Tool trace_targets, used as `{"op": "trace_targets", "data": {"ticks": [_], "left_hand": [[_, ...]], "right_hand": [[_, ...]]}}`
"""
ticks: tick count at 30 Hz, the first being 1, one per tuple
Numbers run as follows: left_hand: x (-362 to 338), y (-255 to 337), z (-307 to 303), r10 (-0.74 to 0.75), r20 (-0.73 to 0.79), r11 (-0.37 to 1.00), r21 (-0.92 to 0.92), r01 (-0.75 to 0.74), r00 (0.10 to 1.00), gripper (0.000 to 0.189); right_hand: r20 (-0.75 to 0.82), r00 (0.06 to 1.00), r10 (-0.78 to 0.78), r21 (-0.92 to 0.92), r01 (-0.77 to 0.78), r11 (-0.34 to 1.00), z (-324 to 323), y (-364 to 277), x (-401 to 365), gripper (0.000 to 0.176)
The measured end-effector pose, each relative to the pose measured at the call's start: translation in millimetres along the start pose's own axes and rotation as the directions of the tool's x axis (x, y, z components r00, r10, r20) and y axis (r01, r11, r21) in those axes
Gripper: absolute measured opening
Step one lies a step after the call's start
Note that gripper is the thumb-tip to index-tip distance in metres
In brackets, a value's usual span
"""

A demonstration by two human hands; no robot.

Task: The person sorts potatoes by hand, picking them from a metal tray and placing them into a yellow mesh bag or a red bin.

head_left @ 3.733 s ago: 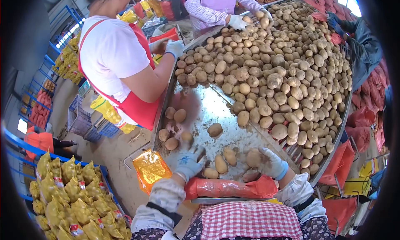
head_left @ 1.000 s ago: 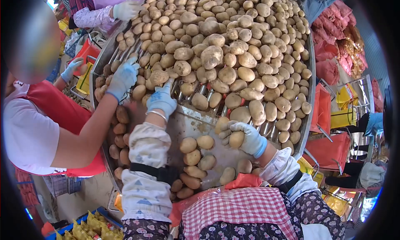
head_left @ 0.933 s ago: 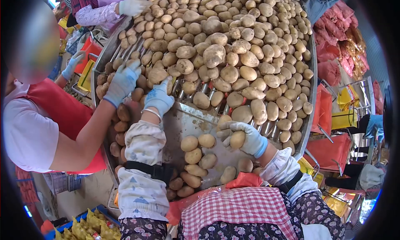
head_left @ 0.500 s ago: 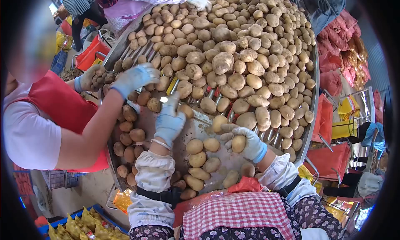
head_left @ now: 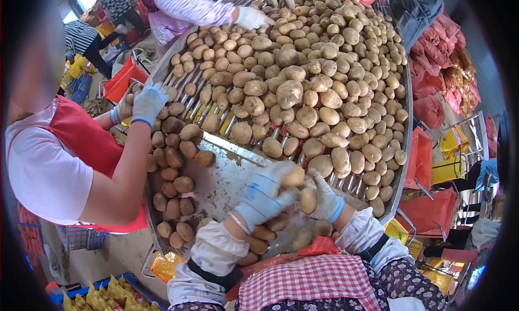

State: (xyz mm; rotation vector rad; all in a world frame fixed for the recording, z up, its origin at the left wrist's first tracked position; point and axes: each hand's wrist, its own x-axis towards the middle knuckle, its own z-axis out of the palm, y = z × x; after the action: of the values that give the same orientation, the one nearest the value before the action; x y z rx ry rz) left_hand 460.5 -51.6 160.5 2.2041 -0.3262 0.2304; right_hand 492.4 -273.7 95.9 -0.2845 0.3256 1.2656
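In the head view my left hand (head_left: 265, 195), in a pale blue and white glove, is slightly blurred by motion. Its fingers are closed around a light brown potato (head_left: 293, 176). Close beside it, my gloved right hand (head_left: 328, 202) grips another potato (head_left: 308, 201) between thumb and fingers. Both hands are over the metal sorting tray (head_left: 224, 173), at its near side. Below my left hand lie several potatoes (head_left: 263, 233), partly covered by the hand and wrist. A large heap of potatoes (head_left: 324, 84) rests on the rollers beyond.
At the left a co-worker in a red apron (head_left: 89, 132) handles potatoes with gloved hands. Another person's gloved hands (head_left: 251, 18) reach into the heap's far side. Red bins (head_left: 423, 154) stand at the right, and a blue crate of yellow bags (head_left: 116, 292) is at lower left.
My left hand has moved right and nearer to me, and now has a potato. My right hand keeps its potato. The co-worker's hands have drawn back left, and more potatoes lie on the tray's left.
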Motion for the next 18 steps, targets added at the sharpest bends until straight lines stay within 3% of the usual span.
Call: {"op": "trace_targets", "data": {"ticks": [2,4,6,7,8,9,10,12,13,14,15,16,18], "left_hand": [[16,12,13,0.207,-0.052,0.975,-0.069,-0.211,0.977,0.047],[43,-24,18,0.201,-0.238,0.966,0.21,-0.152,0.95,0.05],[67,-41,-6,0.13,-0.269,0.743,0.664,0.086,0.954,0.048],[62,-52,-8,0.13,-0.266,0.744,0.663,0.083,0.955,0.048],[56,-68,-6,0.035,-0.281,0.751,0.64,0.16,0.959,0.043],[51,-76,-4,-0.057,-0.292,0.751,0.618,0.233,0.955,0.038],[43,-67,-9,-0.047,-0.283,0.749,0.624,0.222,0.958,0.038],[18,-43,-19,-0.088,-0.046,0.825,0.556,0.098,0.995,0.027],[14,-41,-21,-0.083,-0.034,0.825,0.558,0.087,0.996,0.027],[7,-39,-22,0.006,0.043,0.744,0.667,-0.033,0.999,0.024],[1,-35,-22,0.082,0.126,0.641,0.753,-0.149,0.989,0.022],[13,-23,-24,0.081,0.128,0.641,0.753,-0.15,0.989,0.022],[60,0,-21,-0.156,0.048,0.91,0.395,0.124,0.987,0.025]], "right_hand": [[-0.075,0.993,-0.092,-0.032,0.09,0.995,17,5,-2,0.072],[-0.151,0.971,-0.186,-0.061,0.179,0.982,21,7,-7,0.078],[0.061,0.972,-0.227,0.033,0.225,0.974,14,6,-18,0.083],[0.078,0.98,-0.182,0.02,0.181,0.983,20,2,-23,0.086],[0.082,0.98,-0.184,0.018,0.183,0.983,29,0,-29,0.086],[0.08,0.968,-0.238,-0.059,0.243,0.968,39,-2,-36,0.085],[0.082,0.951,-0.298,-0.128,0.307,0.943,47,-2,-42,0.085],[0.016,0.919,-0.394,-0.129,0.392,0.911,38,-3,-54,0.085],[-0.094,0.848,-0.521,-0.229,0.491,0.84,24,-1,-57,0.086],[-0.195,0.747,-0.636,-0.337,0.557,0.759,13,4,-60,0.087],[-0.142,0.883,-0.447,0.049,0.457,0.888,41,0,-61,0.087],[-0.143,0.884,-0.446,0.051,0.456,0.888,39,2,-60,0.087],[0.073,0.889,-0.452,-0.062,0.456,0.888,34,2,-50,0.082]]}}
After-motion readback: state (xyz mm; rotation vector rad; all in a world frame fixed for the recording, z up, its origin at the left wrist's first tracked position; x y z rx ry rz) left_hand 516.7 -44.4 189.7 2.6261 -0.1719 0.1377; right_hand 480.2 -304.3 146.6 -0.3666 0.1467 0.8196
